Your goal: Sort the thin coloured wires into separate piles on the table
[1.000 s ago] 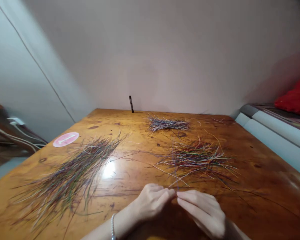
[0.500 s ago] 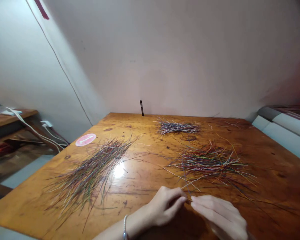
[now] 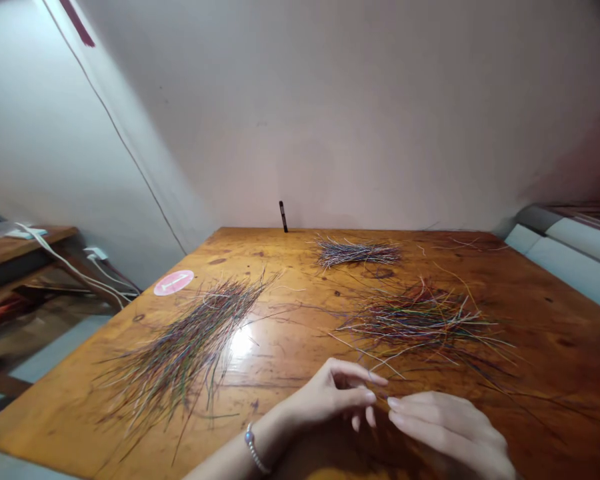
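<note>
Multicoloured thin wires [image 3: 420, 320] lie just beyond the left hand [image 3: 330, 397] and right hand [image 3: 445, 423] on the wooden table [image 3: 545, 313]; fingers [image 3: 420, 400] loosely bent, any grip too fine to tell.

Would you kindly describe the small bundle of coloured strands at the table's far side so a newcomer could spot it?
Find the wooden table and look along its far edge by the wall, where a small black cylinder stands upright. Just right of it lies a compact bundle of thin strands. It is smaller and neater than the sprawling left pile and tangled right pile.
</note>
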A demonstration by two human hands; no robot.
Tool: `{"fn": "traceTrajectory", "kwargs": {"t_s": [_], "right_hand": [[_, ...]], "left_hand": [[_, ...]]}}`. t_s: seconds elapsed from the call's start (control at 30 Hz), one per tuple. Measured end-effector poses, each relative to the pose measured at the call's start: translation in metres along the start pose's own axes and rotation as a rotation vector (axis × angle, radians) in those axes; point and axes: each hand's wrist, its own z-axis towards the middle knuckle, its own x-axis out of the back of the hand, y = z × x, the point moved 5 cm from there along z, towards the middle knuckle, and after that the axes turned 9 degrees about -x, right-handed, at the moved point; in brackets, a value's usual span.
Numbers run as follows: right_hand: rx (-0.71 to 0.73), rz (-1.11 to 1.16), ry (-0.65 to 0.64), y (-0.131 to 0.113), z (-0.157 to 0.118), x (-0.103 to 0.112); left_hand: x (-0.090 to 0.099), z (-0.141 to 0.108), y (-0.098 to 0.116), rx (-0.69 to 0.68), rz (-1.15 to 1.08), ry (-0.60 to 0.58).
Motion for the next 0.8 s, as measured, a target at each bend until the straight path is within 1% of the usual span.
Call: {"fn": "traceTrajectory", "kwargs": {"t_s": [0.13, 0.2, 0.27, 0.4, 0.5, 0.57, 0.67, 0.8], "right_hand": [[-0.046, 0.111, 0.036, 0.002, 0.004, 0.002], [-0.071, 0.172, 0.035, 0.005, 0.004, 0.001], [-0.130, 0.220, 0.021, 0.009, 0.003, -0.001], [-0.342, 0.311, -0.009, 0.021, -0.006, -0.008], [-0.515, 0.348, 0.009, 0.032, -0.015, -0.013], [-0.600, 0.346, 0.020, 0.037, -0.019, -0.016], [-0.653, 0.344, 0.016, 0.041, -0.021, -0.019], [-0.674, 0.369, 0.013, 0.041, -0.020, -0.020]], "left_hand": [[0.002, -0.002, 0.001, 0.012, 0.059, 0.059], [0.002, -0.002, 0.001, 0.023, 0.080, 0.083], [0.002, -0.002, 0.003, 0.015, 0.096, 0.102], [-0.002, -0.003, 0.013, -0.079, 0.162, 0.147], [-0.005, -0.003, 0.021, -0.161, 0.184, 0.187], [-0.006, -0.004, 0.024, -0.182, 0.184, 0.186], [-0.007, -0.003, 0.025, -0.147, 0.216, 0.173], [-0.007, -0.001, 0.026, -0.105, 0.273, 0.147]]}}
